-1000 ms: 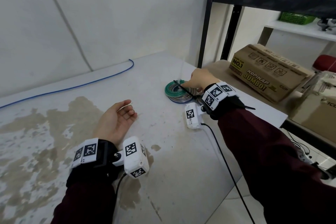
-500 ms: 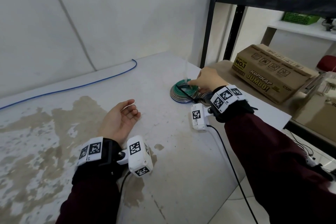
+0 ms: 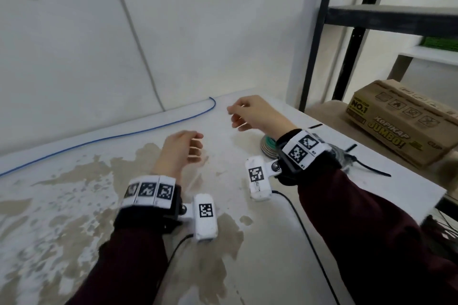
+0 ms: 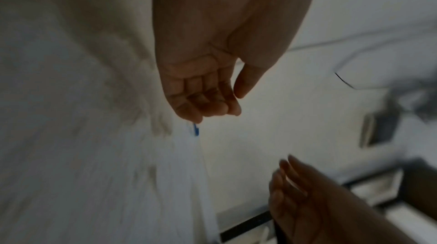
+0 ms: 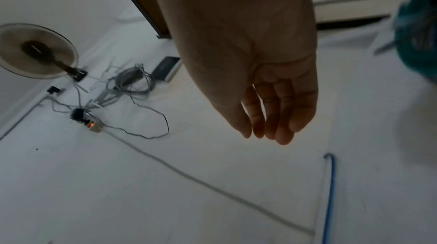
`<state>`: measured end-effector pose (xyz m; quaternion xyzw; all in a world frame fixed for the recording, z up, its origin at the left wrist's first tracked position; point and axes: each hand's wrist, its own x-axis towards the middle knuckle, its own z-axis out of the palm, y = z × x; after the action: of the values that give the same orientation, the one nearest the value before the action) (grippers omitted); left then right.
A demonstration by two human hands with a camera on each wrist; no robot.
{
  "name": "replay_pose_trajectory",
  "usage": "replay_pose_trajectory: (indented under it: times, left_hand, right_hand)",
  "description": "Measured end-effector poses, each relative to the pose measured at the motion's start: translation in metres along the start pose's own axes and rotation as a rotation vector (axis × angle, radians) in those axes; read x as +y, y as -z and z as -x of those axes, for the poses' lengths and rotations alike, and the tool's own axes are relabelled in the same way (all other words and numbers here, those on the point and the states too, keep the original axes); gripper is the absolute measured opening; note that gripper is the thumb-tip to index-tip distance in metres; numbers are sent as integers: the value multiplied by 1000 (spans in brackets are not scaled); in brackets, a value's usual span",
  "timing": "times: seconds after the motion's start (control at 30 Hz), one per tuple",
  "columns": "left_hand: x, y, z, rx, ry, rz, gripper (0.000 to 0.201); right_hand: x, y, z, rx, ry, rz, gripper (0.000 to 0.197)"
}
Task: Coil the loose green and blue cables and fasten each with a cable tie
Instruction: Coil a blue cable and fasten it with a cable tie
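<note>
1. Blue cable (image 3: 106, 140) — loose, uncoiled, lying along the far edge of the table (image 3: 272, 267). It runs from far off to my left up to a free end ahead of my left hand and just left of my right fingertips. No tie on it yet.

2. Left hand (image 3: 182, 152) — a second ago it lay palm-up and idle on the tabletop; now it is lifted and turned toward the cable. Fingers loosely curled, thumb apart, nothing held. In the left wrist view the blue tip (image 4: 196, 130) shows just past my fingertips.

3. Right hand (image 3: 255, 114) — half a second ago it was on the green coil; now it has left it and reaches forward toward the blue end. Fingers relaxed and slightly bent, empty.

4. Green coil (image 3: 269, 147) — wound flat, resting on the table under and behind my right wrist. I judge the green half of the job done or nearly so; whether its tie is closed is hidden by my wrist.

5. Black cable ties (image 3: 369, 168) — lying to the right of my right wrist, near the table's right edge, within easy reach.

6. Edges and room — wall close beyond the cable, so I should draw it toward me. Right edge and a black shelf post (image 3: 314, 44) stand near my right hand; a cardboard box (image 3: 401, 121) sits beyond. Open tabletop lies between and below both hands — good coiling space.
</note>
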<state>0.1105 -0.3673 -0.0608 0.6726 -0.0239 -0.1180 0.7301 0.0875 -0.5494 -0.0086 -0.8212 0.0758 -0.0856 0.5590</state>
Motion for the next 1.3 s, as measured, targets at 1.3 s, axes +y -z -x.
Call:
replay_pose_trajectory:
  times: [1.3]
  left_hand:
    - [101,44,55,55,-711,-1024,36]
  right_hand:
    - [-65,-63,14,-271,177,-578,25]
